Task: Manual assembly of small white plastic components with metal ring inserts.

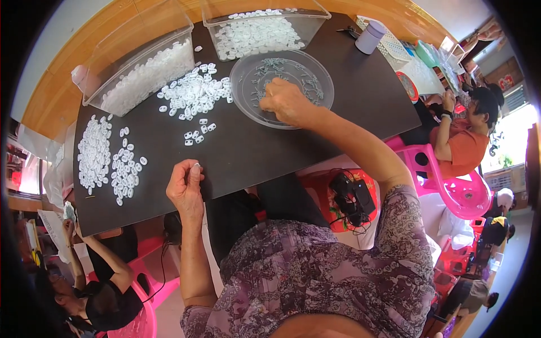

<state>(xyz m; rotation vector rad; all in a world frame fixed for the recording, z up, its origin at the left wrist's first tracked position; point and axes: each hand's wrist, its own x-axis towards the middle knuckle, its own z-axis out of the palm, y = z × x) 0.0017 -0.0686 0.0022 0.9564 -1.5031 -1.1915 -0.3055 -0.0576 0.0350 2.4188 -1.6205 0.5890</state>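
Observation:
My right hand (286,102) reaches into a round clear plastic tray (242,100), its fingers pinched together among small thin grey-green metal pieces (313,89). Whatever lies between those fingertips is hidden. At the table's near edge my left hand (186,185) is closed, thumb against the curled fingers; a whitish spot shows at the thumb tip, too small to name. Just beyond it lie several small white oval plastic pieces with two openings (198,135). A larger heap of these white pieces (194,93) spreads left of the tray.
Two clear bins (143,76) (260,34) of white pieces stand at the back of the dark table (360,101). More white pieces (94,152) lie at left. A lilac cup (370,37) and white basket (389,46) are at back right. People sit left and right.

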